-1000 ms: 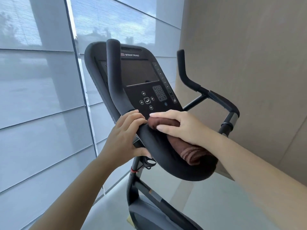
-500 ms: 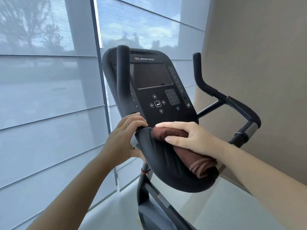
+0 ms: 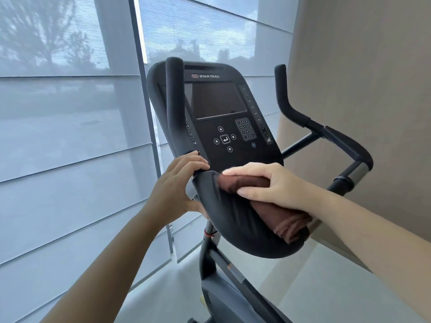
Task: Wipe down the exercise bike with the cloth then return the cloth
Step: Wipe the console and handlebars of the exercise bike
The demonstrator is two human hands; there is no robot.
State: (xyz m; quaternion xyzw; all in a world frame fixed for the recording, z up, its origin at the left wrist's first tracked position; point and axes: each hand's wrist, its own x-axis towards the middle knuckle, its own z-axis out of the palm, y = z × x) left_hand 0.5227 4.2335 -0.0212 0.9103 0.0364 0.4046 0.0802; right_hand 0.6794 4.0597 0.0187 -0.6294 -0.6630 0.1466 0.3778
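The exercise bike (image 3: pixel 208 258) stands in a corner, between a window covered by a sheer blind (image 3: pixel 70 141) and a beige wall (image 3: pixel 363 85). Its dark console (image 3: pixel 225 148) tilts toward the camera, with a blank screen above a keypad and round buttons.

The left hand (image 3: pixel 177 190) grasps the left handlebar (image 3: pixel 173 101) at the point where the upright grip bends, just beside the lower corner of the console. Its fingers curl over the top and the thumb tucks underneath.

The right hand (image 3: pixel 277 185) clasps the brown cloth (image 3: pixel 283 219), which is rolled or folded into a thick wad. The fingers lie over the top of the wad and the thumb runs along its near side, pressing it against the broad curved black pad (image 3: pixel 233 231) below the console. The free end of the cloth trails from under the wrist, down the pad toward its lower right edge.

The right handlebar (image 3: pixel 288 108) rises well apart from both hands
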